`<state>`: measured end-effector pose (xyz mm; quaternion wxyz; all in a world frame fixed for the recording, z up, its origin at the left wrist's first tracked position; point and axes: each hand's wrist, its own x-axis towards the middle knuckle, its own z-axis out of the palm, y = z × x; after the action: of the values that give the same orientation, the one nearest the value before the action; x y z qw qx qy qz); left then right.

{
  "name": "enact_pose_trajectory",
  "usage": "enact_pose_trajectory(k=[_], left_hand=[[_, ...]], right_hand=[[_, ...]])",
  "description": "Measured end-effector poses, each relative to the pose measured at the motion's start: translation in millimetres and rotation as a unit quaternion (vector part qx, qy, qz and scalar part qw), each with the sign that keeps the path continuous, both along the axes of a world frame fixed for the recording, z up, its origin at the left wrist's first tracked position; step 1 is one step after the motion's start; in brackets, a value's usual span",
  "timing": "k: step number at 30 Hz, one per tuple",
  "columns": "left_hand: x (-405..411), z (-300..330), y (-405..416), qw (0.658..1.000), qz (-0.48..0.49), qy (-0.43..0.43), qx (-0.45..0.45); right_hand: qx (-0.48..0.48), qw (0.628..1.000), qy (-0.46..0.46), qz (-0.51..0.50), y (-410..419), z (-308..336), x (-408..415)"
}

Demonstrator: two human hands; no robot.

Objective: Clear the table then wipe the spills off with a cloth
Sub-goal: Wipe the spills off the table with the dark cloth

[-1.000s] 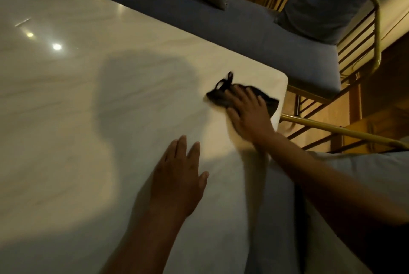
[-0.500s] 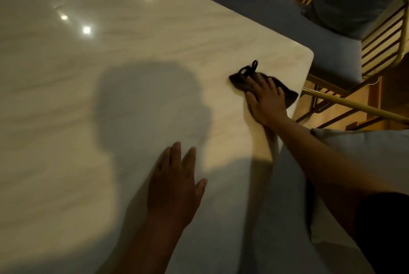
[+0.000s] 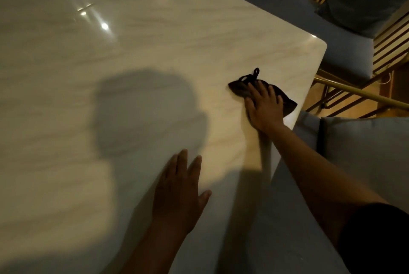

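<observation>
Far left of both hands we see only the pale marble-look desk (image 3: 66,96), glossy, with small light reflections near its far side and a big soft shadow just beyond the left hand. Left hand (image 3: 179,192) lies palm down on the desk near the front edge, fingers straight and loosely together, thumb out to the right, holding nothing. To its right and further away, right hand (image 3: 264,107) is laid flat with fingers straight and slightly spread, pressing on a dark cloth (image 3: 241,89). The cloth sits under the fingers near the desk's right corner; a bunched part with a small loop sticks out past the fingertips, another flap pokes out on the right of the hand close to the desk edge. Right of that hand, off the desk, we see a blue-grey cushion (image 3: 363,147), a gold metal rail (image 3: 358,95), and a blue sofa seat (image 3: 345,50) beyond.
</observation>
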<state>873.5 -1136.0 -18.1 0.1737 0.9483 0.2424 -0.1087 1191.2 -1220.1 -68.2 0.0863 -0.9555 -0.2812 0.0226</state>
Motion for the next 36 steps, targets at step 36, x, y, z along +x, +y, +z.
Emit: enact_pose_trajectory(k=[36], left_hand=[[-302,-18,-53,0.998,0.048,0.0,0.049]], right_hand=[[0.022,0.997,-0.012,0.068,-42,-5,-327]])
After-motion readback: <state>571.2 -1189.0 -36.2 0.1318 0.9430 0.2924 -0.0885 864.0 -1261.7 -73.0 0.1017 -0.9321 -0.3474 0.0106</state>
